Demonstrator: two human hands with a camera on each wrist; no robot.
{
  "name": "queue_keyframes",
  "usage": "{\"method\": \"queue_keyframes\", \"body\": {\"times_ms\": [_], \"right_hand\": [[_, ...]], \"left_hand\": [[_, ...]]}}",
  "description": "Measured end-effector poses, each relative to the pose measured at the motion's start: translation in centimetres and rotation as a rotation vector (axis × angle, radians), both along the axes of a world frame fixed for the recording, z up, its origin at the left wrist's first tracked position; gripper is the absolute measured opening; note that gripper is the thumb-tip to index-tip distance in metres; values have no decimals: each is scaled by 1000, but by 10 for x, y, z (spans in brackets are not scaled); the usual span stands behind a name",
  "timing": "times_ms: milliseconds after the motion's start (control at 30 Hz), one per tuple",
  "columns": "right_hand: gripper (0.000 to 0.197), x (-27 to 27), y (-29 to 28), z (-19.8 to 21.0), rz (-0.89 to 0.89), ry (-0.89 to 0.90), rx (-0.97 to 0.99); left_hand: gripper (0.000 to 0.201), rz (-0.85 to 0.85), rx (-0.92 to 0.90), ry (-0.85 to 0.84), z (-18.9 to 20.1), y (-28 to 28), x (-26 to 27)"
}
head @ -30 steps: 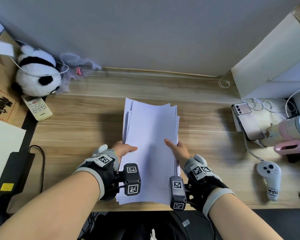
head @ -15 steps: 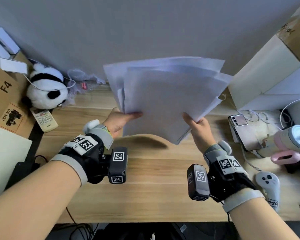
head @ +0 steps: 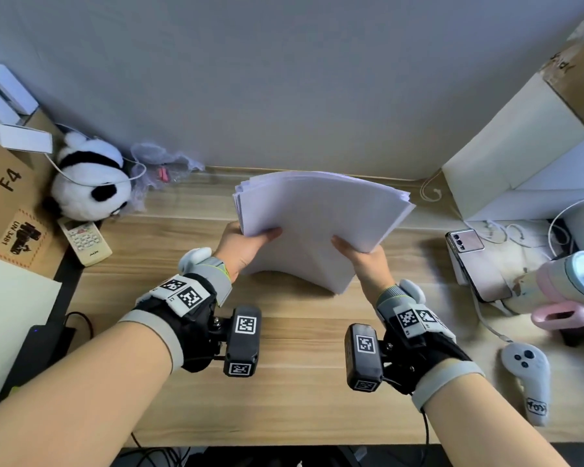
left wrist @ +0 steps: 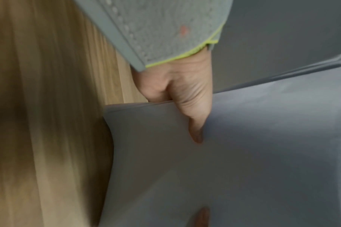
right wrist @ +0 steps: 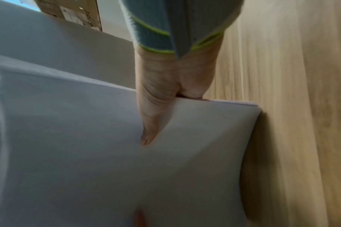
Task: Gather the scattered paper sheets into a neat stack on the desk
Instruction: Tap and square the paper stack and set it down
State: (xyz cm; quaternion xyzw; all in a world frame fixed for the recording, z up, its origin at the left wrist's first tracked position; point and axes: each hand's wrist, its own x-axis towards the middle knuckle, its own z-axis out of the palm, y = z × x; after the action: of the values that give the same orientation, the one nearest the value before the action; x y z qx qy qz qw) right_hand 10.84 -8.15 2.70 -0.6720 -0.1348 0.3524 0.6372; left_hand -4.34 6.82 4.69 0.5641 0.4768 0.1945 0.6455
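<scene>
Between the two sets of fingers, standing on its lower edge on the pale wood-grain desk (head: pixel 300 392), is the bundle of plain white paper sheets (head: pixel 317 227). The left hand (head: pixel 246 244) grips the bundle's left side, thumb laid across the front sheet and the other fingers behind; the right hand (head: pixel 361 257) grips the right side the same way. In both wrist views the thumbs press flat on the paper, while the fingers behind are hidden.

The gathering looks done, as I judge it: I see no loose sheet on the desk beyond either hand. What is left is the squaring. The top edges above the fingertips are stepped, several sheet edges showing one behind another, and the bundle bows forward between the thumbs. It likely needs a few taps on the wood and then to be laid flat.

As for counts: one bundle, its sheets too close to number; two hands, both on it. Well off to the left of the left fingers sit one black-and-white plush panda (head: pixel 91 187) and one cream remote control (head: pixel 85 241). Well off to the right of the right fingers lie one pinkish phone (head: pixel 476 261), one pale grey handheld game controller (head: pixel 526 375) and one pink-handled bottle (head: pixel 567 284) on its side.
</scene>
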Motion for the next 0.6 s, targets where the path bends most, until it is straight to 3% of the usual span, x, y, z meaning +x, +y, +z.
{"method": "queue_keyframes", "body": {"times_ms": [267, 600], "right_hand": [[20, 15, 1, 14, -24, -29, 20], [12, 8, 8, 24, -28, -33, 14]], "left_hand": [[21, -76, 37, 9, 2, 15, -5], [25, 3, -21, -19, 4, 7, -7]]}}
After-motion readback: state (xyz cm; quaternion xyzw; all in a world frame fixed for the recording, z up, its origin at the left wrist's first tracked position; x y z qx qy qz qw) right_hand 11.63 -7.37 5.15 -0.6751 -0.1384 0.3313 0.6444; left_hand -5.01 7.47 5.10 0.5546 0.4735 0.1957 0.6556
